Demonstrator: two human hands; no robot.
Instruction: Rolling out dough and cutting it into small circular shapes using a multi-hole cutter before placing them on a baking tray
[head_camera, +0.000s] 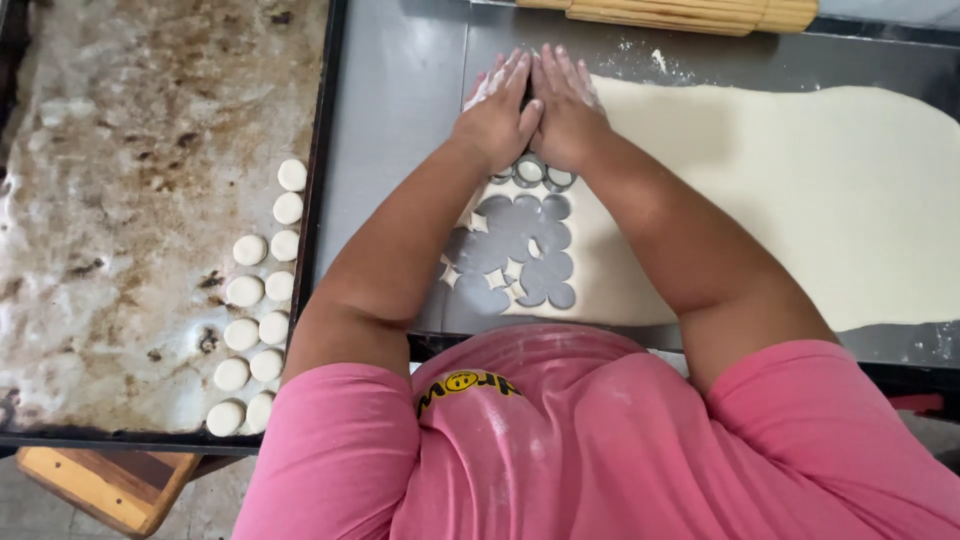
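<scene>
Dough sheet (780, 200) rolled flat on the dark counter (400, 100), left hand (497, 112) and right hand (567, 105) side by side, fingers flat, pressing down, round holes (520, 250) just below, dough rounds (262, 300) lined up on the baking tray (130, 200).

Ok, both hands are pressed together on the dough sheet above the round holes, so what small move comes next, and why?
Probably lift both hands straight up. The left hand and right hand are stacked flat on the dough sheet, hiding whatever is under them, likely a cutter. Cut rounds still sit just below the hands, above the empty holes; those could then join the dough discs on the baking tray.
</scene>
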